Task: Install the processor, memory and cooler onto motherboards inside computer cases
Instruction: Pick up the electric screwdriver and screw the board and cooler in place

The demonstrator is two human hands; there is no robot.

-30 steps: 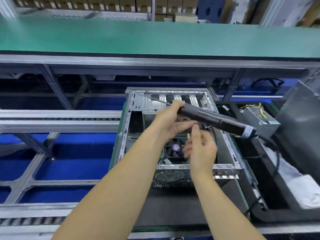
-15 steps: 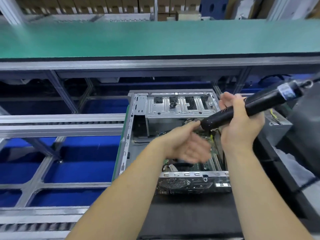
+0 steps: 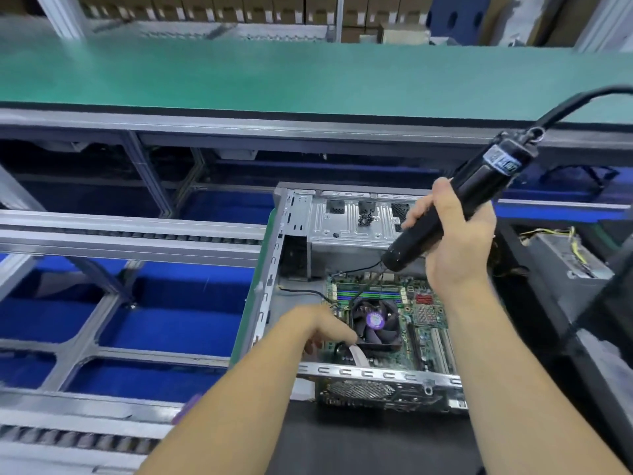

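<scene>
— Black and long, the electric screwdriver (image 3: pixel 455 204) was what we noticed first. Which hand had it?

— The right hand (image 3: pixel 452 241). We saw its fingers wrapped round the lower part of the barrel, the tool tilted so that its tip pointed down and left into the computer case (image 3: pixel 274 269), and its cable (image 3: pixel 582 101) curving off toward the far right.

— And where did the bit end up?

— We followed the thin shaft down to the far left corner of the cooler (image 3: pixel 376 323), but blur kept us from saying whether it touched a screw.

— Where was the cooler itself?

— On the green motherboard (image 3: pixel 428 334), which lay flat inside the open case. The fan had a purple hub, and memory sticks (image 3: pixel 370 293) sat in slots just beyond it, on the far side.

— What about the left hand (image 3: pixel 318 329)?

— It reached in from the near left, fingers bent downward at the cooler's near left corner. We could not tell whether they gripped anything, since they were partly hidden; a pale flat ribbon cable (image 3: pixel 358 356) lay just beside them.

— Anything else around?

— A green tabletop (image 3: pixel 274 73) ran across the far side, blue trays (image 3: pixel 164 310) sat to the left under a metal frame, and a second dark case (image 3: pixel 548 269) stood on the right.
</scene>
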